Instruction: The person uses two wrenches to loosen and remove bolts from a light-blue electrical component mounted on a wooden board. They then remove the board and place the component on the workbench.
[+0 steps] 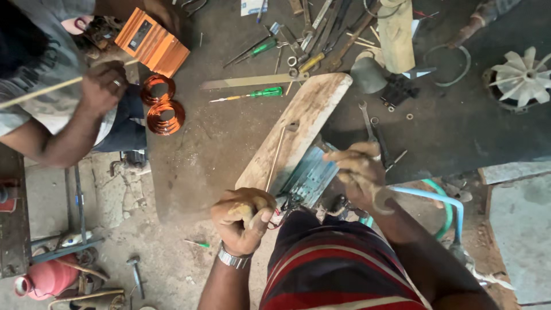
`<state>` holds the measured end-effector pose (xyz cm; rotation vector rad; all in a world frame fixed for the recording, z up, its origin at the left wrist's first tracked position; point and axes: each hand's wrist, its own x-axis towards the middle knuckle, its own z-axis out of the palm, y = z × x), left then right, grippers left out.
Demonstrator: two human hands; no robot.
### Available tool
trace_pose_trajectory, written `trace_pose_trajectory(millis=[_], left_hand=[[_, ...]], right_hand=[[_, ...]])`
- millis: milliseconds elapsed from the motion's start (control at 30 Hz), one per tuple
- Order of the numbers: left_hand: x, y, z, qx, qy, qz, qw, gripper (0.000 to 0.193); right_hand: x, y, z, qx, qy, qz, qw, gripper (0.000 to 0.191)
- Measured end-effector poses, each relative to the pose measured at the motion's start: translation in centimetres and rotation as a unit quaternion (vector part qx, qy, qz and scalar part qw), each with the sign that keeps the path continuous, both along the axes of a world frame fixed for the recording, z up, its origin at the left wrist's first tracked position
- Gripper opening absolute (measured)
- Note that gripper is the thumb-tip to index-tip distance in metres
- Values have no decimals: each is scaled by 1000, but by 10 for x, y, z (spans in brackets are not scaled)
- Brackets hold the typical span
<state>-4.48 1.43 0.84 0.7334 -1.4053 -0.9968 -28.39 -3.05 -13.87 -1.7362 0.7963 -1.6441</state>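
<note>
Thin rod (275,159) pinched by left hand (244,221), right hand (361,172) gripping spanner (383,202)

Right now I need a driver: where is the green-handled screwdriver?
In the head view, the green-handled screwdriver lies upper centre on the floor, just left of the wooden board and below the long metal strip.

Even, soft daylight, faint shadows, no glare; sharp centre, slight blur at edges

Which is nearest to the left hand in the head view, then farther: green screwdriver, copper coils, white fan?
From the left hand:
1. Green screwdriver, straight up on the dark mat.
2. Copper coils, upper left, by another person's knee.
3. White fan, far upper right.
</note>
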Motion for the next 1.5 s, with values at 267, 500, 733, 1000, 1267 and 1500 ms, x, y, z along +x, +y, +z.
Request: trace_pose_trajectory(millis=[267,500,733,1000,1267,1500], left_hand=[[2,-3,4,-17,-8,-6,1000,45],[1,-4,7,-12,-3,-18,1000,48],[3,-5,7,-8,3,-20,1000,53],[1,-4,6,-4,22,-11,1000,52],[-1,-2,4,-15,17,-7,1000,50],[2,0,2,10,21,-2,1000,49]], right_hand=[[29,9,29,-276,261,14,925,28],[20,23,33,-297,165,56,939,23],[-11,-31,50,182,248,-93,947,31],[21,-34,75,123,306,-114,937,28],[30,-38,80,203,224,-119,946,30],[28,-33,73,169,234,-113,951,21]])
